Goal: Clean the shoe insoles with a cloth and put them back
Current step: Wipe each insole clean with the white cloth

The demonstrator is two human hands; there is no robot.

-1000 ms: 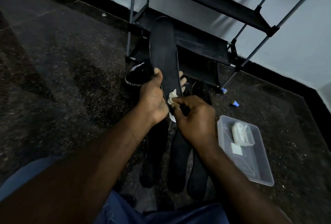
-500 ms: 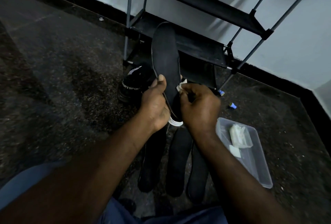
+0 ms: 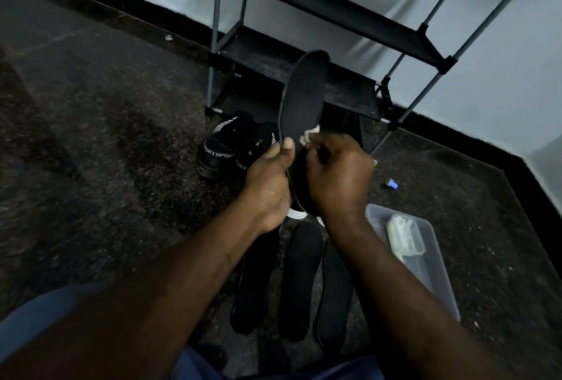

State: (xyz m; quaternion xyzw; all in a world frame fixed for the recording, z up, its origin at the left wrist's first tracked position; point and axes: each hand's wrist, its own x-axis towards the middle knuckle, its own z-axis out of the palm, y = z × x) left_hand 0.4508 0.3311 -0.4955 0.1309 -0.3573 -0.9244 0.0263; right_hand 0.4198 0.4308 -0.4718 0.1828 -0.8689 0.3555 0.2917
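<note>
Cloth (image 3: 308, 136) moved up insole (image 3: 302, 97) toward shoe rack (image 3: 334, 11) | our left hand (image 3: 269, 185) grips insole, right hand (image 3: 337, 179) pinches cloth | wiping unfinished

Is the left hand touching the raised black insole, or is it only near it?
Touching. The head view shows the left hand gripping the raised insole near its lower end, with the thumb pressed on the insole's edge.

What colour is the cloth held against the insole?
White; the head view shows the cloth pinched by the right hand.
</note>
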